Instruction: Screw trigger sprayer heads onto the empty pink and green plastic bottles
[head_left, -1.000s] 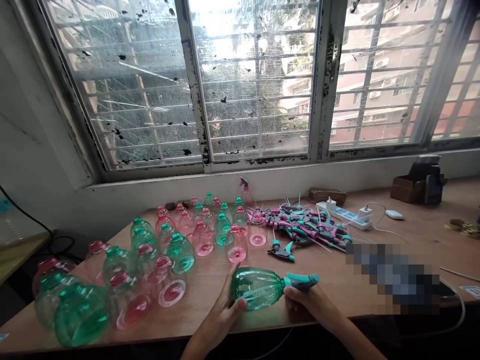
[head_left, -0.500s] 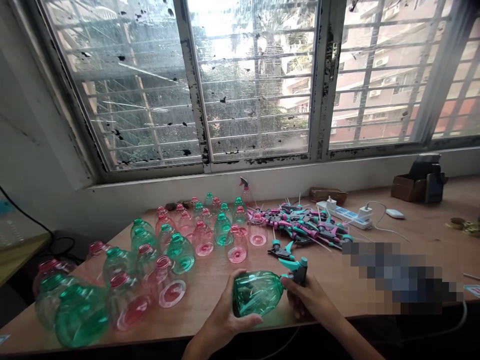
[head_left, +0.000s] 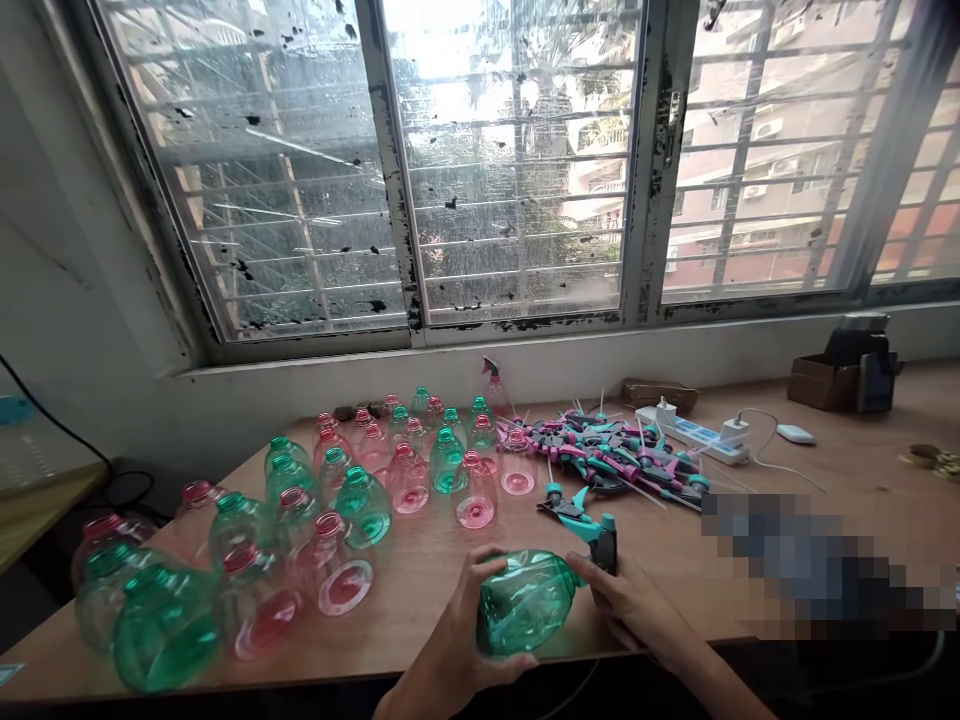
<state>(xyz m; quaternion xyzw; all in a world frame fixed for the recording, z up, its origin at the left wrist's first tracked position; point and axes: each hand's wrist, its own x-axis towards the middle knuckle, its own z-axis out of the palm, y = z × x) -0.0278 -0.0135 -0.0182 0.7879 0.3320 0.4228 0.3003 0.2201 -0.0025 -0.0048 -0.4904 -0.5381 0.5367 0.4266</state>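
Note:
Near the table's front edge, my left hand (head_left: 469, 630) grips the base of a clear green bottle (head_left: 526, 603), which lies tilted with its neck to the right. My right hand (head_left: 634, 600) is closed round the neck end, on the teal and black trigger sprayer head (head_left: 603, 545) seated at the bottle's mouth. The fingers hide most of the join. Just behind it, another teal and black sprayer head (head_left: 564, 505) rests on the table. Several open-necked green bottles (head_left: 364, 505) and pink bottles (head_left: 339, 565) stand to the left.
A heap of pink, teal and black sprayer heads (head_left: 607, 445) lies behind my hands. A pink bottle with a sprayer fitted (head_left: 493, 385) stands by the wall. Farther right are a white power strip (head_left: 697, 433) and a cardboard box (head_left: 821, 382). A blurred patch covers the right front.
The green bottle and both hands have shifted slightly right and down in view. My right fingers have changed position around the sprayer head and neck.

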